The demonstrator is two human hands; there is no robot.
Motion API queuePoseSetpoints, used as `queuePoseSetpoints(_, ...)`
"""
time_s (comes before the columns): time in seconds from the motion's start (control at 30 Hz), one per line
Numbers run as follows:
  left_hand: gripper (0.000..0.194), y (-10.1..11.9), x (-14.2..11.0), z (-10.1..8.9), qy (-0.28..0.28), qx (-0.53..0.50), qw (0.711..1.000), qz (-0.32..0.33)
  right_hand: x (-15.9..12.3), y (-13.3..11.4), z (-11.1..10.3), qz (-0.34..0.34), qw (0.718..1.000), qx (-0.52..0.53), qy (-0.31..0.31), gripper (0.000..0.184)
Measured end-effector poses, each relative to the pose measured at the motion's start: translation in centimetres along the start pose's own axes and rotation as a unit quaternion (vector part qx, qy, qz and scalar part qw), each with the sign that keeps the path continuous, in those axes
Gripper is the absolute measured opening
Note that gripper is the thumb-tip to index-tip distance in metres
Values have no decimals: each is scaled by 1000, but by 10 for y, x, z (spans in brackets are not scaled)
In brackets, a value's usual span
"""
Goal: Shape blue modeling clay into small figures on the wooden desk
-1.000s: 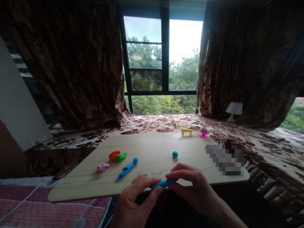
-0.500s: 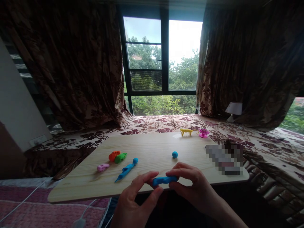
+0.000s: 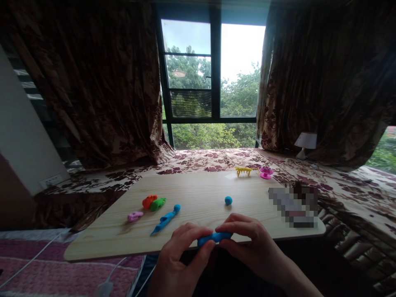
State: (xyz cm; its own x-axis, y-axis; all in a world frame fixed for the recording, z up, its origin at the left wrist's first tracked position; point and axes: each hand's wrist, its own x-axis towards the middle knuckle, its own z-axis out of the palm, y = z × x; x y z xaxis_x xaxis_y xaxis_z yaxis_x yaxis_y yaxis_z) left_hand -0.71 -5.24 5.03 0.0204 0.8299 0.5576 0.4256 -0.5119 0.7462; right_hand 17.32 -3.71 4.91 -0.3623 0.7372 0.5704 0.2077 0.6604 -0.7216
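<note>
A short roll of blue modelling clay (image 3: 218,236) is held level between my two hands over the table's near edge. My left hand (image 3: 187,249) pinches its left part with thumb and fingers. On the other end, the thumb and fingers of my right hand (image 3: 252,237) are closed. Beyond my hands a small blue clay ball (image 3: 228,200) lies on the table. To the left is a longer blue clay piece (image 3: 165,220) with a pointed near end and a round ball at its far end.
Orange (image 3: 149,201), green (image 3: 158,204) and pink (image 3: 135,216) clay lumps lie at left on the wooden table (image 3: 192,189). A yellow four-legged figure (image 3: 243,170) and a magenta stand-like piece (image 3: 265,172) are at the far edge. A blurred-out object (image 3: 292,206) lies right; a lamp (image 3: 305,141) stands behind.
My left thumb and fingers have shifted inward along the blue clay roll, closer to my right hand. My right hand keeps its pinch. The other clay pieces stay put.
</note>
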Motion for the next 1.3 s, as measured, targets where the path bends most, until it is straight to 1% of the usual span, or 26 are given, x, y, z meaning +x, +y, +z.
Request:
queuePoseSetpoints(0.13,13,-2,-1,2,7,15,998,-53,-1,1,3,5,1000,-10,-3,22)
queuePoseSetpoints(0.17,13,-2,-1,2,4,12,998,-67,-1,2,4,4,1000,-15,0,22)
queuePoseSetpoints(0.23,13,-2,-2,3,-19,-8,995,-97,-2,3,6,-3,1000,-21,21,25)
queuePoseSetpoints(0.3,16,-1,-3,3,-50,-55,989,-126,-2,2,6,-6,999,-21,32,28)
queuePoseSetpoints(0.33,19,-1,-3,3,-63,-85,985,-137,-1,1,5,-5,999,-21,25,28)
queuePoseSetpoints(0.4,24,0,-4,4,-77,-141,974,-156,-1,-2,3,-6,1000,-23,-7,26)
queuePoseSetpoints(0.43,25,-1,-5,4,-82,-174,966,-172,-1,-5,2,-11,999,-26,-19,28)
queuePoseSetpoints(0.47,24,-1,-5,6,-89,-216,952,-197,-1,-7,0,-20,999,-30,-24,33)
queuePoseSetpoints(0.5,22,-2,-6,7,-94,-270,931,-229,-1,-10,-2,-29,999,-34,-25,40)
queuePoseSetpoints(0.53,20,-3,-7,9,-96,-333,900,-264,-1,-13,-3,-37,998,-41,-25,47)
queuePoseSetpoints(0.57,20,-4,-7,12,-95,-400,861,-299,-1,-15,-4,-42,998,-47,-26,50)
queuePoseSetpoints(0.63,20,-6,-9,18,-92,-506,787,-342,-1,-18,-5,-51,996,-62,-36,49)
queuePoseSetpoints(0.67,21,-6,-10,21,-97,-538,762,-349,-1,-19,-5,-55,995,-68,-42,46)
queuePoseSetpoints(0.7,22,-7,-11,23,-109,-556,748,-346,0,-19,-4,-61,994,-72,-46,44)
queuePoseSetpoints(0.73,23,-8,-11,24,-125,-565,743,-337,1,-19,-3,-67,994,-75,-46,43)
queuePoseSetpoints(0.77,23,-8,-12,25,-139,-566,744,-326,1,-19,-2,-70,993,-77,-45,42)
queuePoseSetpoints(0.83,23,-9,-13,24,-151,-553,760,-307,2,-18,0,-75,993,-82,-44,39)
queuePoseSetpoints(0.9,21,-9,-13,22,-142,-542,772,-299,3,-20,0,-81,992,-87,-50,37)
queuePoseSetpoints(0.93,19,-9,-14,21,-135,-543,773,-299,3,-22,-1,-85,991,-91,-54,37)
queuePoseSetpoints(1.03,15,-5,-14,20,-116,-554,764,-310,2,-29,-2,-85,989,-106,-65,39)
queuePoseSetpoints(1.13,20,2,-14,20,-101,-542,766,-330,1,-35,-3,-74,985,-134,-78,37)
queuePoseSetpoints(1.2,23,4,-14,20,-86,-528,774,-339,1,-37,-2,-73,982,-150,-83,37)
queuePoseSetpoints(1.3,23,4,-15,20,-61,-508,789,-341,1,-36,-3,-78,980,-160,-93,38)
